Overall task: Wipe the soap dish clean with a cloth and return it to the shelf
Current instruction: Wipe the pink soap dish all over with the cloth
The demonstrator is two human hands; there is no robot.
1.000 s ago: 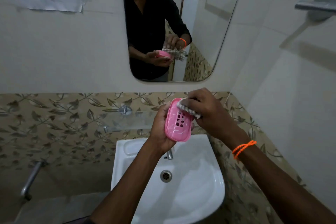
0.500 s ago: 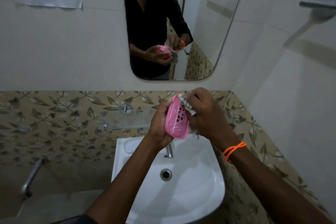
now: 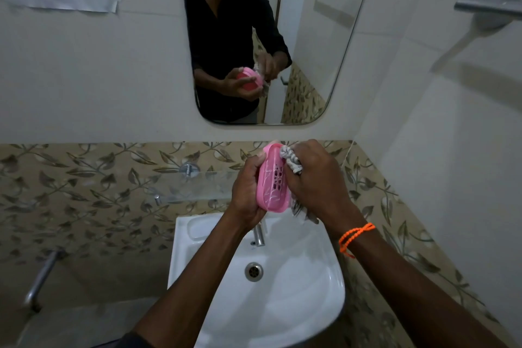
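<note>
Soap dish (image 3: 273, 179) tilted steeper; left hand (image 3: 246, 192) grips it, right hand (image 3: 316, 178) fingers pinch cloth (image 3: 291, 160).

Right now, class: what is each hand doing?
Left hand: grips the pink plastic slotted soap dish.
Right hand: grips the grey crumpled cloth against the dish.

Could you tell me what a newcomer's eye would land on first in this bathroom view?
The bright pink soap dish, gripped on edge by the left hand above the white sink, stands out first. The right hand presses a grey cloth into it, an orange wristband behind.
</note>
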